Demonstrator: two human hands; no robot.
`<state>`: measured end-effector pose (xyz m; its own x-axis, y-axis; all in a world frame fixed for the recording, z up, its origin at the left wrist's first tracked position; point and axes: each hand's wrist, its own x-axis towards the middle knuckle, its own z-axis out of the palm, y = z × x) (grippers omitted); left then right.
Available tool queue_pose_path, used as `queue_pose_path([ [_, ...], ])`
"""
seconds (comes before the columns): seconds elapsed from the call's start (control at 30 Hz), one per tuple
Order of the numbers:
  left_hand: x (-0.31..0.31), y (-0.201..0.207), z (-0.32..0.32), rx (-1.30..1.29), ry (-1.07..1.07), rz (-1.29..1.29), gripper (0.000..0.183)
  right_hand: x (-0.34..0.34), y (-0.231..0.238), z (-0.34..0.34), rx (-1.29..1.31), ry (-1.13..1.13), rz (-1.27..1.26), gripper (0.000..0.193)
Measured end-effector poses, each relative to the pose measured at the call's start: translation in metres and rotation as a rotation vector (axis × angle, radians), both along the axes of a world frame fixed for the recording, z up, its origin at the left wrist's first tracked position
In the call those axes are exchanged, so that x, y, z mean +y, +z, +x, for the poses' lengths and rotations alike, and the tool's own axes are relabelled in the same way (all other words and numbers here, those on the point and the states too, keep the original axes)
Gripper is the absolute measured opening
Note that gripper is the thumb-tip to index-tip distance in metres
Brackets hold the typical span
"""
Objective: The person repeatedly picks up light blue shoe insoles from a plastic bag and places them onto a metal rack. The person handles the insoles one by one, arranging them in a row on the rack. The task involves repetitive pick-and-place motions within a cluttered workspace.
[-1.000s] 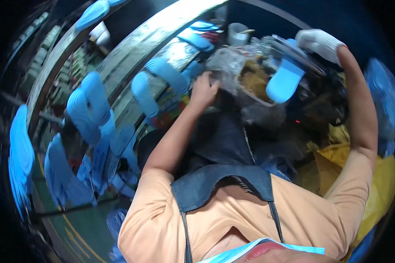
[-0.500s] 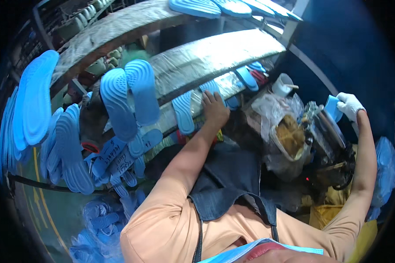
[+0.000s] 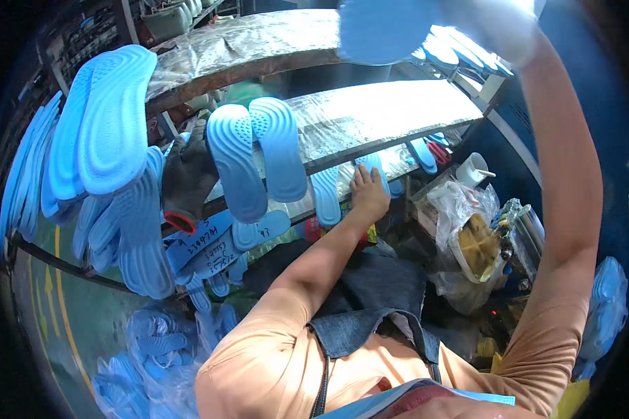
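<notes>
My bare left hand (image 3: 370, 194) rests with its fingers stretched over a ridged blue insole (image 3: 374, 166) on the lower shelf. Just left of it, another blue insole (image 3: 325, 195) overhangs the shelf edge. High at the upper right, my white-gloved right hand (image 3: 493, 31) is smeared by motion and glare. It grips a light blue insole (image 3: 386, 31), also blurred, in front of the top shelf. A pair of blue insoles (image 3: 258, 160) overhangs the middle shelf, with a dark glove (image 3: 189, 171) with a red cuff beside it.
Large blue insoles (image 3: 108, 122) are stacked at the left, above marked insoles (image 3: 213, 251). Bagged insoles (image 3: 154, 349) lie low left. At the right are a white cup (image 3: 472, 167), a plastic-lined container (image 3: 479, 241) of brownish material and a blue bag (image 3: 601, 307).
My right hand has swung up and leftward from the right side, carrying the blue insole. My left hand stays on its insole while the whole view has shifted.
</notes>
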<state>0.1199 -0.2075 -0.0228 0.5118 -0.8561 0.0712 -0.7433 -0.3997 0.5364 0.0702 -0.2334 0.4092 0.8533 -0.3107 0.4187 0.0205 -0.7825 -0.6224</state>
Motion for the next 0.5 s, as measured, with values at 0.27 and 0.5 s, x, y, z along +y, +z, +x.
queue_pose_path([
  [0.27,0.006,0.006,-0.002,0.045,-0.079,-0.027,0.079,0.019,-0.003,0.11,0.537,-0.202,-0.893,0.023],
  [0.5,-0.001,-0.005,-0.001,0.046,-0.092,-0.071,0.065,-0.01,0.009,0.1,0.483,-0.023,-0.393,0.014],
])
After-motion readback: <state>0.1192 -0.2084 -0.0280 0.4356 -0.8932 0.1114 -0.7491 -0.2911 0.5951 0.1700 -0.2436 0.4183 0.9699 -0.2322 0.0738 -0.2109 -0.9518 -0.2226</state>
